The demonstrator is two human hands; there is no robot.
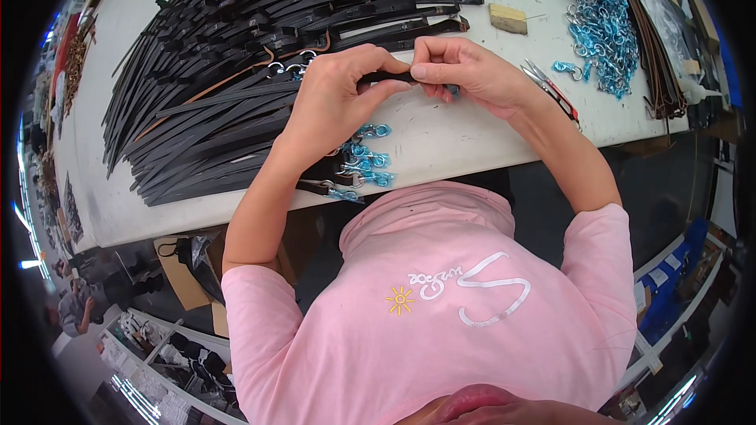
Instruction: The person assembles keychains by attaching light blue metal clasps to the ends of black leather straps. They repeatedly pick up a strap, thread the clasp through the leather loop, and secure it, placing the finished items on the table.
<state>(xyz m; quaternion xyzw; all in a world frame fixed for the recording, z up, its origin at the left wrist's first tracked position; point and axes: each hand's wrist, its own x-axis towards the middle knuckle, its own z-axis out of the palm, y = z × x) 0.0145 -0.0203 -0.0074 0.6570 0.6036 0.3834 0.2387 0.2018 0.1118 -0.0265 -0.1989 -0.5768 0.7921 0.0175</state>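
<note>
Our left hand (342,86), thumb and fingers pinched, grips black strap (386,76); our right hand (461,71) pinches its end. Strap sits above tabletop (453,138), beside strap pile (205,43). We'd best hold pinches close, strap flat, untwisted.

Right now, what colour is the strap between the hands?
The strap is black, clearest in head view.

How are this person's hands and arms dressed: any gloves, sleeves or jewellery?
The left hand and right hand wear no gloves, and no ring, watch or bracelet shows. The forearms are bare; short, loose pink sleeves end around the elbows.
</note>
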